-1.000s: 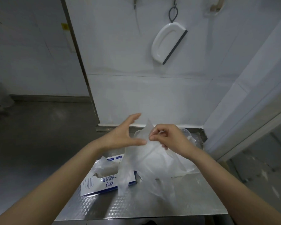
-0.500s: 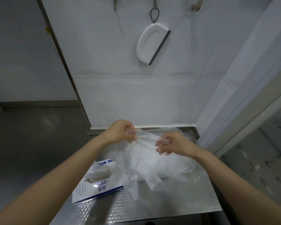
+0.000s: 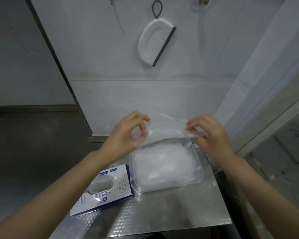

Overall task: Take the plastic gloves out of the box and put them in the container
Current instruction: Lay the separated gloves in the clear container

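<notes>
Overhead, both hands pinching plastic glove, above container.

Both forearms reach forward and angle in toward each other, bare to the elbow. Left hand is raised, thumb and forefinger curled into a ring and pinching a glove. Right hand is level with it, well apart, knuckles up, fingertips pinched on the same glove's other end.
</notes>
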The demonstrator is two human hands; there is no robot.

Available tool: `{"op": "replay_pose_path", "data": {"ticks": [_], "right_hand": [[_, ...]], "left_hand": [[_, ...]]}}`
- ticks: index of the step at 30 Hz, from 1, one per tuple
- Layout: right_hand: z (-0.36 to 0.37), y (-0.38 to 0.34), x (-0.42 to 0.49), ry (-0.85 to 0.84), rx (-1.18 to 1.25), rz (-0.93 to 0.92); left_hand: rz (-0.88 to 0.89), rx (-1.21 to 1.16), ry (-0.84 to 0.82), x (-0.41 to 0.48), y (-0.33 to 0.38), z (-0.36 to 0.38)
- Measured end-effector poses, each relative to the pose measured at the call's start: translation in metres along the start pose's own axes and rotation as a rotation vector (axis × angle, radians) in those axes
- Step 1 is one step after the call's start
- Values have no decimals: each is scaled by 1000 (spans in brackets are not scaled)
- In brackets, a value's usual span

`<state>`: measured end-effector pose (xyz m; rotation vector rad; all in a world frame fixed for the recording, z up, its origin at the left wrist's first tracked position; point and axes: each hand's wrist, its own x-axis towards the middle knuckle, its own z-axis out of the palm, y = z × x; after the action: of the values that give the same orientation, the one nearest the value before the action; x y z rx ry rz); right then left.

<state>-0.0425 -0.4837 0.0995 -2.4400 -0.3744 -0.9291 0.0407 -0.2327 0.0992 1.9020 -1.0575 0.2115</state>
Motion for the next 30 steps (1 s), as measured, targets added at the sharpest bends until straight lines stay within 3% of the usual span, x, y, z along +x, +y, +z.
{"op": "replay_pose_path", "data": {"ticks": [7,12,18,23,24,26,28,30], "right_hand": [[44,25,-61,-478,-18,29],[63,34,-74,-748,-77,221],[72,40,-77,-1017,-170,351],[59,45,-62,-1230,64,554],[54,43,-55,-1215,98,574],[45,34,-42,-1008,93,547],[43,22,-31,-724,54,497],[51,15,-27,-624,-6,406]], "left_hand": [[-100,322,-511,-54,-47,36],[-146,493,-719,-56,-64,60],[-109,633,-858,-48,-70,82],[-187,667,-1082,-39,-63,80],[-221,633,-1120,-35,-58,75],[-261,563,-1055,-26,-49,66],[-281,539,-832,-18,-44,63],[-294,547,-612,-15,-43,70]]}}
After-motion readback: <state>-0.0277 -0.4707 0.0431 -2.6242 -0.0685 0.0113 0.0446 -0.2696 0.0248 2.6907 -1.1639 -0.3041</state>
